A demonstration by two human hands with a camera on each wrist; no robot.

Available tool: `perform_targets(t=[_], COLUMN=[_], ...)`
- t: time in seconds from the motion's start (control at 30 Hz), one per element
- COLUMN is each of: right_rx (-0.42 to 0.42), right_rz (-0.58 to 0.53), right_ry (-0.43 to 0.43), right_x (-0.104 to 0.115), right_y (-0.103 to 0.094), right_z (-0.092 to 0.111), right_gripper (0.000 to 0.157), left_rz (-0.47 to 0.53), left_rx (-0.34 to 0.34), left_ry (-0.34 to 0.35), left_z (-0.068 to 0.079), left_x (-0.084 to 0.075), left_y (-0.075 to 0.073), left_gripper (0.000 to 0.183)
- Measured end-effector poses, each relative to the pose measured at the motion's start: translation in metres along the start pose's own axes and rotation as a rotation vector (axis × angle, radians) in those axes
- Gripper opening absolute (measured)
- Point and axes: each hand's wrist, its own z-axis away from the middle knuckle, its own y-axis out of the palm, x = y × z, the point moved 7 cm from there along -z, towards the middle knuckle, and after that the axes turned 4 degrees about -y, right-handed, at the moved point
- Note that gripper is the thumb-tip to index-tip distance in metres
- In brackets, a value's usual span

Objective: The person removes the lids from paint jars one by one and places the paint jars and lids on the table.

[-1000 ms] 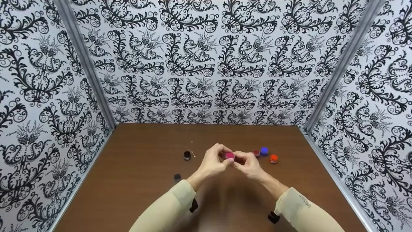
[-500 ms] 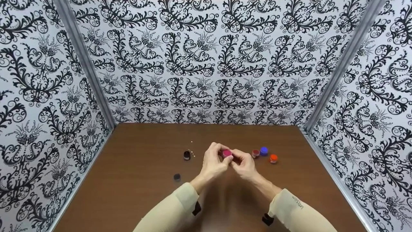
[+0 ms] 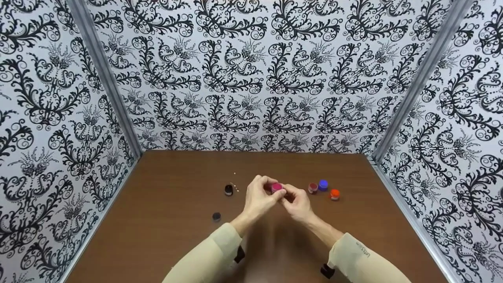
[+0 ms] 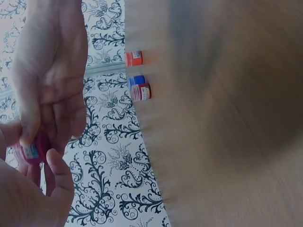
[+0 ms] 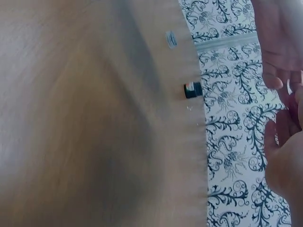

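Note:
A small pink paint jar [image 3: 277,187] is held between both hands in the head view. The left hand [image 3: 259,200] grips it with thumb and fingers around its sides. From the right, the right hand [image 3: 297,204] pinches at the same jar with its fingertips, which partly hide it. In the left wrist view the jar [image 4: 35,150] shows a label and a clear rim, between the left hand [image 4: 33,198] and the right hand [image 4: 54,80]. The right wrist view shows only a sliver of the pink jar [image 5: 293,109] among the fingers.
Right of the hands stand a dark red jar [image 3: 312,188], a blue jar [image 3: 323,185] and an orange jar [image 3: 335,194]. To the left are a black jar [image 3: 228,190], small white bits [image 3: 236,188] and a small dark round piece [image 3: 216,216]. Patterned walls enclose the brown table [image 3: 169,177].
Both hands and the pink jar have shifted slightly left since a second ago, uncovering more of the dark red jar. The other jars stay in place.

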Motion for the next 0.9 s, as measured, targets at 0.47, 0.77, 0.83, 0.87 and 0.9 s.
perform_targets(t=[0.47,0.77,0.83,0.87,0.9], right_rx=[0.261,0.270,0.267,0.263,0.256], right_rz=[-0.195,-0.192,-0.190,-0.192,-0.187], right_ry=[-0.051,-0.074,-0.084,-0.085,-0.086], right_x=[0.008,0.007,0.006,0.005,0.005], right_y=[-0.008,-0.006,-0.005,-0.004,-0.004], right_z=[-0.014,-0.016,-0.016,-0.015,-0.015], right_gripper=[0.021,0.018,0.017,0.017,0.017], left_rz=[0.140,0.125,0.120,0.120,0.127], left_rx=[0.315,0.286,0.283,0.279,0.276], left_ry=[0.119,0.088,0.079,0.081,0.079], left_z=[-0.008,-0.006,-0.006,-0.005,-0.005], left_x=[-0.009,-0.008,-0.007,-0.007,-0.007], left_y=[-0.011,-0.013,-0.013,-0.014,-0.014], left_gripper=[0.034,0.030,0.029,0.029,0.029])
